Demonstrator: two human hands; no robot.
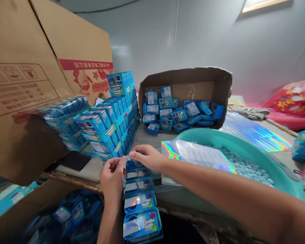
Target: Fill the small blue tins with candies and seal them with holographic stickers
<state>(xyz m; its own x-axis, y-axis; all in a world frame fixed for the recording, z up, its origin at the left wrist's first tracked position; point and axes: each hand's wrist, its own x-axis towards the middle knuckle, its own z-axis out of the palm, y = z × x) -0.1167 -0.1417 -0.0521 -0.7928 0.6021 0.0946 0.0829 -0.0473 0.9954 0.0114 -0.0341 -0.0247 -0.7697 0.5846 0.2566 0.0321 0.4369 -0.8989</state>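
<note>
A row of small blue candy tins (pixel 140 202) runs away from me along the table edge, several of them with a shiny silvery sticker strip across the lid. Over the far end of this row, my left hand (pixel 112 174) pinches one side of a small clear, shiny sticker strip (pixel 127 158) between thumb and fingers. My right hand (pixel 147 157) reaches in from the right, thumb and forefinger closed at the strip's other side. The fingers partly cover the strip and the farthest tins. Right of my hands, a holographic sticker sheet (pixel 195 156) lies partly over the basin's rim.
A turquoise basin (pixel 286 171) holds many pale candies. Behind, a cardboard box (pixel 185 75) lies open with blue tins. Stacked display packs (pixel 104 125) stand left beside large cartons (pixel 83 37). A black phone-like slab (pixel 75 160) lies near the edge. Below left, another box holds tins (pixel 77 213).
</note>
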